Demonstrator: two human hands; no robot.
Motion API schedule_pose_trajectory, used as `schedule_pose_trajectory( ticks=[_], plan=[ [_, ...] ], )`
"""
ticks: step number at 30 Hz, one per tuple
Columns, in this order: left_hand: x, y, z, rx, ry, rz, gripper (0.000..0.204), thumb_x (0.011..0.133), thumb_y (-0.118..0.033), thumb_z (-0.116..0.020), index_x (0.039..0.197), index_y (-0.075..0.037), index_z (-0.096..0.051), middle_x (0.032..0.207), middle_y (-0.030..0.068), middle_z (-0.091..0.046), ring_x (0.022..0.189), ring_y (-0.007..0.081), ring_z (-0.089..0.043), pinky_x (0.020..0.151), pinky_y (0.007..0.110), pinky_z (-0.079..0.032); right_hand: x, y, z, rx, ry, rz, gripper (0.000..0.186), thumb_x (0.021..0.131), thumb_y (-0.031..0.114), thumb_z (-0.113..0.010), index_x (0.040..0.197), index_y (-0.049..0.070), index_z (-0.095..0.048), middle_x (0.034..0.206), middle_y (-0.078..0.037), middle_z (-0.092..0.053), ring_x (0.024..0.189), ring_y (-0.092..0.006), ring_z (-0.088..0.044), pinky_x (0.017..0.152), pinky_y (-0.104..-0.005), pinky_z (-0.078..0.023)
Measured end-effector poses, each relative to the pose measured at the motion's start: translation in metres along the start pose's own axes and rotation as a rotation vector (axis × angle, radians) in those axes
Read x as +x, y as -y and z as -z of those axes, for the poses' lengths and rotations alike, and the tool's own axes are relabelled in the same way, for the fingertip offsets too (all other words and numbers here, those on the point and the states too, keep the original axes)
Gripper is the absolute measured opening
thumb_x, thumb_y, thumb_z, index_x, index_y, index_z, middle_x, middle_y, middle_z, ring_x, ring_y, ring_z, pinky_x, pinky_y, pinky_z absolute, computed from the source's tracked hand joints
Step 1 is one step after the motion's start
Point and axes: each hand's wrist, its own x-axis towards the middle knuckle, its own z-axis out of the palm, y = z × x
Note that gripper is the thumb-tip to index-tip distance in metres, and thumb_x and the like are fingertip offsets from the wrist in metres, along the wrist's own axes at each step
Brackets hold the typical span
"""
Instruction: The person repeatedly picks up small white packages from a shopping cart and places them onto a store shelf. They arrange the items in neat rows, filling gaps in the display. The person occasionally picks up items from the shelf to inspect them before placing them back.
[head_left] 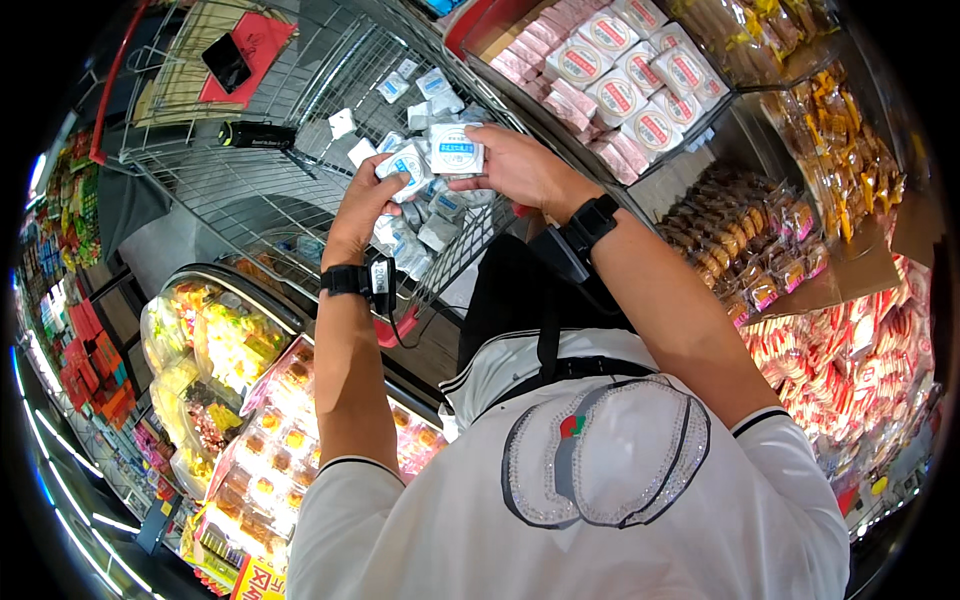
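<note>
Both of my hands are over a wire shopping cart (215, 205). Between the thumb and fingers of my left hand (362, 210) is a small white packet with a blue label (408, 168). My right hand (522, 168) grips another white packet with blue print (457, 148) by its right edge, the label side facing up. The two packets are close beside each other. Under them, several similar white and blue packets (440, 232) lie loosely piled in the cart, partly hidden by my hands.
A black phone (226, 63) lies on a red sheet (262, 45) at the cart's far left. To the right stands a bin of pink and white round-label packets (620, 80), with bagged snacks (725, 235) nearer. Lit packaged food (265, 450) fills the shelf on my left.
</note>
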Motion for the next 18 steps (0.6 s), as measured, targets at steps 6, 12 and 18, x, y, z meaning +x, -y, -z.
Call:
schedule_pose_trajectory(
  ticks=[6,12,18],
  plan=[
    [-0.035,-0.015,0.014,-0.188,-0.030,-0.143,0.038,0.089,-0.018,-0.066,0.123,-0.005,-0.056,0.101,-0.0002,-0.064,0.080,0.0067,-0.057,0.060,0.021,-0.042,0.004,-0.001,0.003,0.080,0.048,-0.047,0.041,0.102,0.029,-0.047,0.131,0.000,-0.048,0.128,-0.017,-0.059,0.117,-0.0318,-0.059,0.100,-0.0512,-0.048],
    [-0.058,-0.036,0.005,-0.074,0.031,-0.190,0.046,0.091,-0.015,-0.062,0.135,-0.005,-0.052,0.104,-0.0032,-0.064,0.081,0.0039,-0.053,0.066,0.020,-0.041,0.002,0.006,-0.005,0.005,-0.021,-0.135,0.045,0.100,0.032,-0.049,0.133,0.001,-0.048,0.128,-0.017,-0.059,0.117,-0.0348,-0.059,0.101,-0.0536,-0.046],
    [-0.058,-0.050,-0.006,0.052,0.089,-0.205,0.040,0.090,-0.022,-0.067,0.125,-0.006,-0.058,0.095,-0.0039,-0.064,0.079,0.0028,-0.054,0.063,0.018,-0.037,0.002,0.007,-0.006,-0.038,0.008,-0.170,0.046,0.101,0.038,-0.049,0.133,0.006,-0.050,0.129,-0.013,-0.059,0.116,-0.0314,-0.059,0.100,-0.0528,-0.047]
  ],
)
